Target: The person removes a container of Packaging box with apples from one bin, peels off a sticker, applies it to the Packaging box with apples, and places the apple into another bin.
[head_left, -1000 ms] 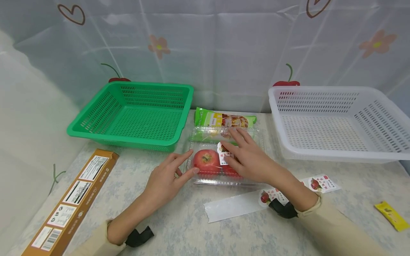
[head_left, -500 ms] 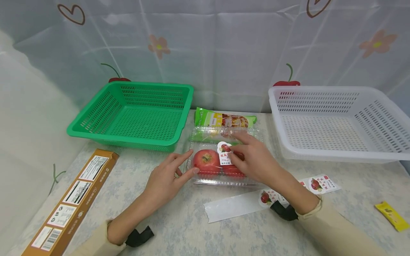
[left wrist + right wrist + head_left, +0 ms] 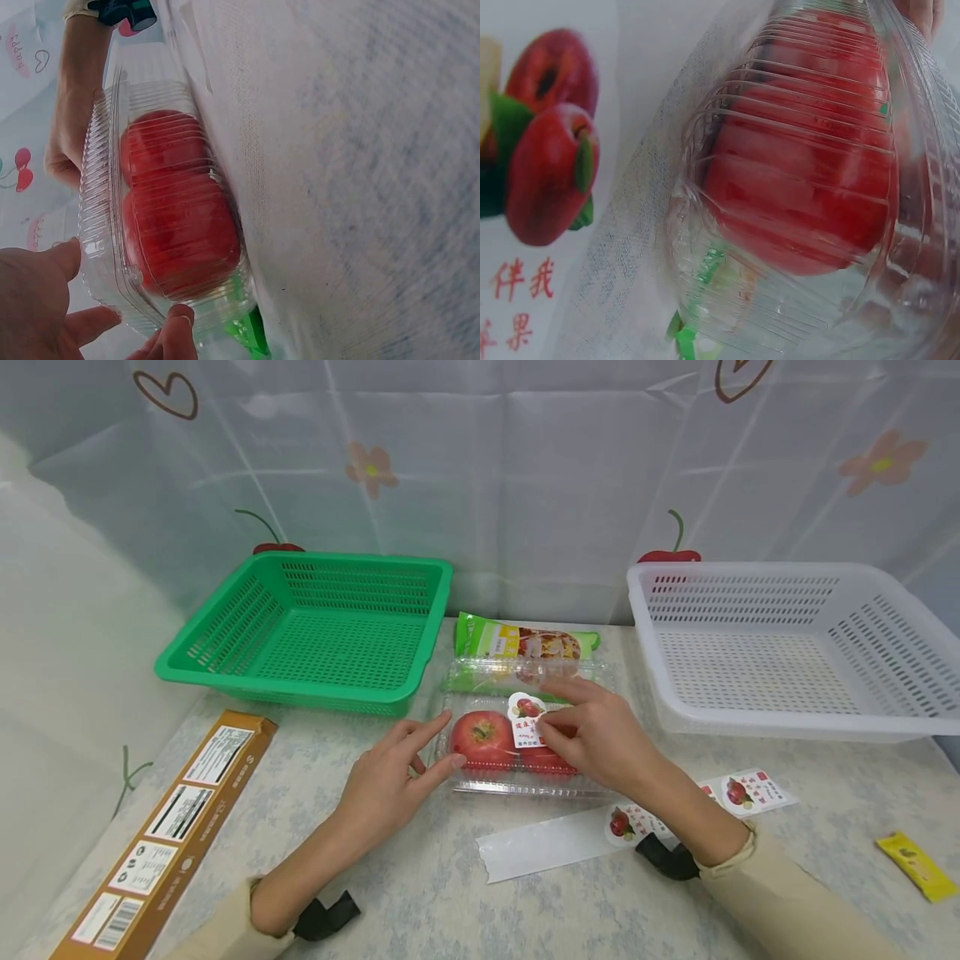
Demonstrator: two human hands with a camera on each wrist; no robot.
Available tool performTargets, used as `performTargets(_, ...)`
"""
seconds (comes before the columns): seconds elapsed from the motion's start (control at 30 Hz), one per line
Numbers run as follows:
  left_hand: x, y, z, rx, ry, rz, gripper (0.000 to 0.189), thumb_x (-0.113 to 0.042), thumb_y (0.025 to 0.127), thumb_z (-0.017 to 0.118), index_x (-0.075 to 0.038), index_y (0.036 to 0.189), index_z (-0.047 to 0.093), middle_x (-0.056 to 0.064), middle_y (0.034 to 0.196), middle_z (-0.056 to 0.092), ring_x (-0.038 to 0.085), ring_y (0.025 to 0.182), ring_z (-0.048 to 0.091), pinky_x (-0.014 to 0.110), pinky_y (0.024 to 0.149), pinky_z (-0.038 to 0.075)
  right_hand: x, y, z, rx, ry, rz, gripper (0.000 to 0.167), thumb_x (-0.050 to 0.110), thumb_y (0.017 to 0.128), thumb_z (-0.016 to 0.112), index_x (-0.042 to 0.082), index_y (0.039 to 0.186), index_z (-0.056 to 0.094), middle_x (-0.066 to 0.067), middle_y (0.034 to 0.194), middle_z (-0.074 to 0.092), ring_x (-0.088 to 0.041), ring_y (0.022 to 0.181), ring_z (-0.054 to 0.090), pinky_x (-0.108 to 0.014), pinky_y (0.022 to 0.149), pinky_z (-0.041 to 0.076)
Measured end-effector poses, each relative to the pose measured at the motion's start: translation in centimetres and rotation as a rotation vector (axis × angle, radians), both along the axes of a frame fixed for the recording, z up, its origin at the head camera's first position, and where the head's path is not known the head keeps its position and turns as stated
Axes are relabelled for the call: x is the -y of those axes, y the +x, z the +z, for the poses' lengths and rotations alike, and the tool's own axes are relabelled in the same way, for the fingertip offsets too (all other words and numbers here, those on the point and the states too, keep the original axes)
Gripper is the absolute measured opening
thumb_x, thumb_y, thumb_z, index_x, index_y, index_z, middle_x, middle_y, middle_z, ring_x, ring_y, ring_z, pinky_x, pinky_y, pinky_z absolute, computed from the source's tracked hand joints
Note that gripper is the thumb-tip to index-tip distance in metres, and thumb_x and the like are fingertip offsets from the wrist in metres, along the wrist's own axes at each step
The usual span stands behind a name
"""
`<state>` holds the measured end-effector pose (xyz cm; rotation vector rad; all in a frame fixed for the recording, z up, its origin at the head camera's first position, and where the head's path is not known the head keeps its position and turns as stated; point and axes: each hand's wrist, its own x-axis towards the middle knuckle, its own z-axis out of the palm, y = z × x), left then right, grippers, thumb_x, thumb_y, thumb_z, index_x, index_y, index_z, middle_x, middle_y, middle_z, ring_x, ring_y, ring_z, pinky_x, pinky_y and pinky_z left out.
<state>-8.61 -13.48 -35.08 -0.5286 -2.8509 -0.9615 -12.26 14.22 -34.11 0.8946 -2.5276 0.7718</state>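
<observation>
Red apples [image 3: 480, 739] sit inside a clear plastic clamshell box [image 3: 517, 787] at the middle of the table. A white label [image 3: 528, 727] with a fruit picture lies on its lid. My right hand [image 3: 603, 735] is over the lid's right half, fingers bent, with thumb and index fingertips at the label's right edge. At the box's left side, my left hand [image 3: 386, 777] has its thumb and index finger extended and apart. In the left wrist view, its fingers [image 3: 178, 334] come right up to the box's end wall. The right fingertips are hidden in the right wrist view.
Behind the box lies a green snack packet [image 3: 525, 643]. A green basket [image 3: 292, 681] stands back left, a white basket [image 3: 795, 722] back right. A label strip [image 3: 551, 847] lies in front, a long brown carton [image 3: 168, 827] left, a small yellow packet [image 3: 917, 866] right.
My right hand's fingers have drawn back to the right across the lid and bent more, so more of the label shows. My left hand has stayed in place.
</observation>
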Motion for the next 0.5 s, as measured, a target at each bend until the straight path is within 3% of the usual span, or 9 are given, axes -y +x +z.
performTargets(0.13,-0.01,0.02,-0.01,0.0,0.002,-0.003,0.062,-0.048,0.09,0.069,-0.02,0.144,0.054,0.004,0.114,0.06,0.005,0.072,0.052,0.028,0.049,0.041,-0.07,-0.13,-0.19,-0.053,-0.028,0.04,0.011,0.007,0.081,0.071,0.009,0.074,0.079,-0.014,0.112,0.071,-0.028,0.112,0.063,-0.047,0.096,0.048)
performTargets(0.27,0.0,0.07,0.02,0.0,0.002,-0.003,0.062,-0.049,0.09,0.068,-0.021,0.144,0.054,0.004,0.115,0.06,0.005,0.072,0.052,0.028,0.05,0.041,-0.13,0.02,-0.26,-0.033,-0.028,0.038,0.007,0.009,0.082,0.075,0.007,0.08,0.081,-0.014,0.114,0.07,-0.027,0.113,0.062,-0.05,0.102,0.043)
performTargets(0.4,-0.01,0.11,0.03,-0.002,0.004,-0.003,0.062,-0.05,0.091,0.068,-0.023,0.144,0.054,0.003,0.115,0.06,0.005,0.072,0.052,0.028,0.05,0.041,-0.05,0.28,-0.07,0.036,0.033,0.0,0.016,0.015,0.085,0.076,0.007,0.098,0.08,-0.013,0.127,0.064,-0.029,0.123,0.055,-0.051,0.106,0.038)
performTargets(0.5,0.0,0.11,-0.02,-0.003,0.007,-0.003,0.062,-0.05,0.091,0.067,-0.023,0.144,0.053,0.003,0.115,0.06,0.005,0.072,0.052,0.028,0.05,0.041,0.2,0.33,0.13,0.088,0.138,-0.053,0.029,0.023,0.092,0.069,0.01,0.117,0.074,-0.015,0.141,0.053,-0.034,0.133,0.043,-0.052,0.108,0.035)
